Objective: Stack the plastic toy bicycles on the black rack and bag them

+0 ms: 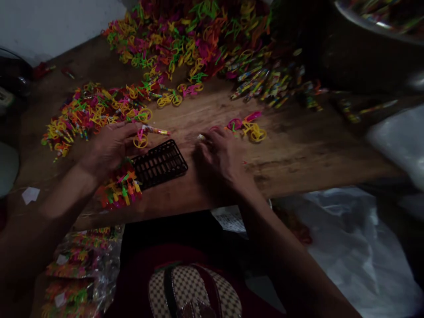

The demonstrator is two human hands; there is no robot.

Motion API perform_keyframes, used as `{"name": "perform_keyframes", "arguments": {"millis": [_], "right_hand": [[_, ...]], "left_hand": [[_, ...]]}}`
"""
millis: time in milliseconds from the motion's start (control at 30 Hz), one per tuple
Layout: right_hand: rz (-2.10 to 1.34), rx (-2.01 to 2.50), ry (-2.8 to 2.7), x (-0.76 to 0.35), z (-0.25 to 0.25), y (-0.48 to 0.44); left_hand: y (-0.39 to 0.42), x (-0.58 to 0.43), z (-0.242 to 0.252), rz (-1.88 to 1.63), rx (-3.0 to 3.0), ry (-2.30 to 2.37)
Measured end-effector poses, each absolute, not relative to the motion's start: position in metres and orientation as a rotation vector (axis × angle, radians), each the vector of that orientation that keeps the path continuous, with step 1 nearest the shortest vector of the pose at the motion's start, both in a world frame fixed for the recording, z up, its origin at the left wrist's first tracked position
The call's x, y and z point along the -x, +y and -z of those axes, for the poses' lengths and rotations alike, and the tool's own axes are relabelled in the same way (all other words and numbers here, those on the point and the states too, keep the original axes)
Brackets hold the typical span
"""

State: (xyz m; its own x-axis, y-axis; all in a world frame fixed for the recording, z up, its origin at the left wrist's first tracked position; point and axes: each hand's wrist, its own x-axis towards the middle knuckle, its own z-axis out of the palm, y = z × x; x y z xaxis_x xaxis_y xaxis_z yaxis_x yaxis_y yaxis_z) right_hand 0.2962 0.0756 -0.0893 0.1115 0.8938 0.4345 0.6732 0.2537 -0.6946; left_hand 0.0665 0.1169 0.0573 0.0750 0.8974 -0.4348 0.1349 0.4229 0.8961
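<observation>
My left hand (111, 143) is closed on a small plastic toy bicycle (141, 139) with a thin printed tube (159, 130) sticking out to the right. Just below lies a black slatted plastic basket (160, 163), with a bunch of bright plastic toys (122, 187) at its left end. To the right of the basket, my right hand (223, 154) is over the table with curled fingers. A tiny whitish piece (201, 137) shows at its fingertips; what it is cannot be made out. Beyond that hand lie a few pink and yellow toy bicycles (253, 130).
A large heap of colourful plastic toys (185, 39) covers the back of the wooden table (298, 150). More toys with tubes (96, 108) lie left, printed tubes (265, 81) back right. A large metal bowl (374, 22), plastic bags (357, 247) and bagged toys (71, 274) surround the table.
</observation>
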Motion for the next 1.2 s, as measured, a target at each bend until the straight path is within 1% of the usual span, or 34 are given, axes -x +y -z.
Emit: {"name": "perform_keyframes", "arguments": {"millis": [100, 233, 400, 467, 567, 633, 667, 767, 833, 933, 1067, 1200], "right_hand": [[-0.13, 1.522, -1.706, -0.279, 0.081, 0.071], [-0.212, 1.328, -1.76, -0.24, 0.056, 0.064], [-0.117, 1.446, -1.666, -0.216, 0.052, 0.073], [-0.129, 1.423, -1.654, -0.218, 0.052, 0.079], [-0.32, 1.306, -1.689, -0.231, 0.051, 0.078], [-0.486, 1.222, -1.729, -0.24, 0.051, 0.067], [-0.561, 1.186, -1.738, -0.242, 0.053, 0.059], [-0.769, 1.102, -1.699, -0.239, 0.063, 0.029], [-0.828, 1.057, -1.663, -0.228, 0.073, 0.014], [-0.757, 1.057, -1.701, -0.208, 0.085, 0.007], [-0.703, 1.11, -1.762, -0.19, 0.087, 0.014], [-0.706, 1.141, -1.805, -0.185, 0.082, 0.019]], "left_hand": [[0.114, -0.066, -0.054, -0.782, -1.12, 1.41], [0.107, -0.077, -0.047, -0.867, -1.255, 1.489], [0.1, -0.083, -0.041, -0.836, -1.276, 1.49], [0.098, -0.085, -0.042, -0.831, -1.253, 1.43], [0.093, -0.08, -0.053, -0.74, -1.174, 1.381], [0.086, -0.069, -0.066, -0.65, -1.217, 1.45], [0.081, -0.062, -0.072, -0.628, -1.321, 1.528], [0.06, -0.035, -0.083, -0.599, -1.933, 1.78], [0.044, -0.023, -0.077, -0.446, -2.256, 1.751], [0.026, -0.015, -0.05, -0.287, -2.447, 1.594], [0.02, -0.013, -0.012, -0.322, -2.551, 1.578], [0.022, -0.006, 0.001, -0.368, -2.665, 1.523]]}}
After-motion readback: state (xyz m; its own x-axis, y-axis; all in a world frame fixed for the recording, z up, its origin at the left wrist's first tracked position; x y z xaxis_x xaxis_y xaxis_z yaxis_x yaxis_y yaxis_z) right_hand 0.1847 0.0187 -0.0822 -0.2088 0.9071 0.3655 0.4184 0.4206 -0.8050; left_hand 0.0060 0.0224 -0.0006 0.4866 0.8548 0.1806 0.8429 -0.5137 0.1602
